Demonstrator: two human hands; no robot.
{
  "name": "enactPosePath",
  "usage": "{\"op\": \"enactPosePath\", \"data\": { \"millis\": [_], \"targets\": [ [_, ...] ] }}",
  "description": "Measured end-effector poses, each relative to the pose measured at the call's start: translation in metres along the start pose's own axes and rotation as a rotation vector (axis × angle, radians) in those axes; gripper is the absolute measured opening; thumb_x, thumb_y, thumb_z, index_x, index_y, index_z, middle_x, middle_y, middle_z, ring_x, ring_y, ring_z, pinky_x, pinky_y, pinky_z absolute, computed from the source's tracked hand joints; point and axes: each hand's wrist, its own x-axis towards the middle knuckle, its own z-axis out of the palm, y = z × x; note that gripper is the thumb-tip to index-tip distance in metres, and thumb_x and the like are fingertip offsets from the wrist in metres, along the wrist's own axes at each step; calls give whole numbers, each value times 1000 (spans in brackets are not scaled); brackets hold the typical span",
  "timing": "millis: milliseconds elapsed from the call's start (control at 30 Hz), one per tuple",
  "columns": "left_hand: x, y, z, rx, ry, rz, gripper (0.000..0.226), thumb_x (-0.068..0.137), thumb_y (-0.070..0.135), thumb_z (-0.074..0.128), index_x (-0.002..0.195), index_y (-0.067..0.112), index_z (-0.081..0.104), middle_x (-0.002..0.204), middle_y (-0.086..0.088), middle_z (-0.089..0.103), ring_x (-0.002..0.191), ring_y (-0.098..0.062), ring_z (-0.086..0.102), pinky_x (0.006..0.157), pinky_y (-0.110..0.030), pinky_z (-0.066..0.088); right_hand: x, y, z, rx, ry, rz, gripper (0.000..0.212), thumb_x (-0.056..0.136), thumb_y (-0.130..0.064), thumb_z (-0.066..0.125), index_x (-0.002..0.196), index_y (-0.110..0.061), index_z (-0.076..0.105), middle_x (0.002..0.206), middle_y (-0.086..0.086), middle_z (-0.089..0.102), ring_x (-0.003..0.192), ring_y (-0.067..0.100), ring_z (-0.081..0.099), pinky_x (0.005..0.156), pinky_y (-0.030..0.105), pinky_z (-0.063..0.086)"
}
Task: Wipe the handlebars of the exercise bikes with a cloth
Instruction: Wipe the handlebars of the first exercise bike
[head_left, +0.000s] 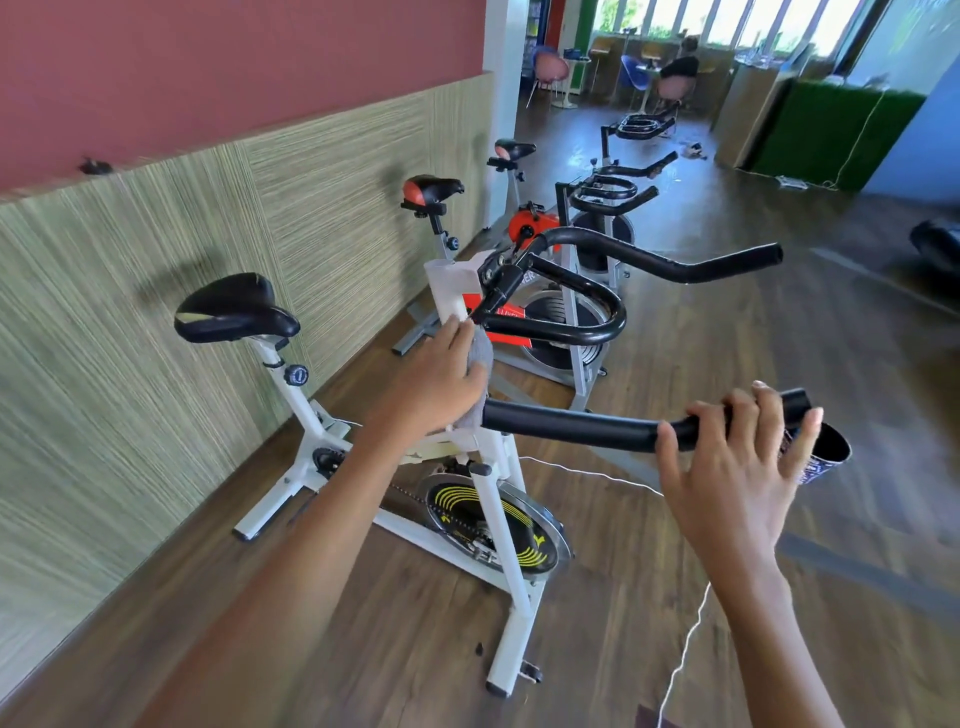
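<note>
Hands on nearest white exercise bike (488, 499), viewed from above and slightly behind the bars. Left hand (434, 384) closed over grey cloth (480, 358), pressing it against the inner end of the near black handlebar (576, 423), where bar meets white stem; cloth edges visible past the fingers and below the palm. Right hand (737, 467) at the outer end of the same bar, fingers curled loosely over the top, thumb under, palm partly off the grip; not a tight grasp. Dark patterned cup (826, 457) just beyond right hand, partly hidden by the fingers; whether held or merely behind, cannot tell. Far handlebar (670, 257) and inner loop bar (587, 306) of the same bike ahead of both hands, untouched. Black saddle (234, 309) to the left of left hand. Flywheel with yellow markings (493, 525) below and between the two forearms. White cord (680, 660) on wooden floor (649, 597) beneath right forearm. Further bikes with red-and-black saddle (431, 189) lined up beyond left hand along the striped wall panel (156, 270). Seated person (680, 65) far ahead among chairs.
</note>
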Motion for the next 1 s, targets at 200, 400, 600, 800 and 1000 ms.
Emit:
{"op": "enactPosePath", "data": {
  "millis": [200,400,600,800,1000],
  "targets": [
    [10,-19,11,-169,86,37,56,99,38,28,152,19,25,162,-1,15,148,-19,17,116,-43,23,1,-2,-1,-9,4,-2,35,93,-37,49,98,-5,63,111,17,56,129,38,41,119,55,2],
    [-31,-9,27,35,244,162,53,97,37,17,120,13,58,148,-6,42,147,-36,15,120,-53,9,-1,6,-3,-14,5,-50,34,95,-38,50,101,-7,64,112,15,57,128,37,44,120,56,7],
    [-43,65,53,269,400,140,43,98,35,27,83,14,62,83,-3,66,98,-35,59,115,-61,16,1,0,-3,-11,-22,-13,35,94,-37,49,97,-6,64,113,16,56,129,38,41,119,55,2],
    [-45,20,56,279,531,335,39,94,45,42,107,17,65,93,0,64,89,-25,57,107,-51,33,-2,11,-3,-21,-10,-89,35,96,-40,48,101,-9,64,114,14,58,129,36,44,119,55,10],
    [-38,52,73,325,633,300,39,96,48,41,95,16,64,81,-1,61,78,-26,50,76,-38,39,-1,7,-1,18,-29,-46,33,94,-37,51,98,-7,63,114,15,57,130,36,42,120,54,3]
  ]
}}
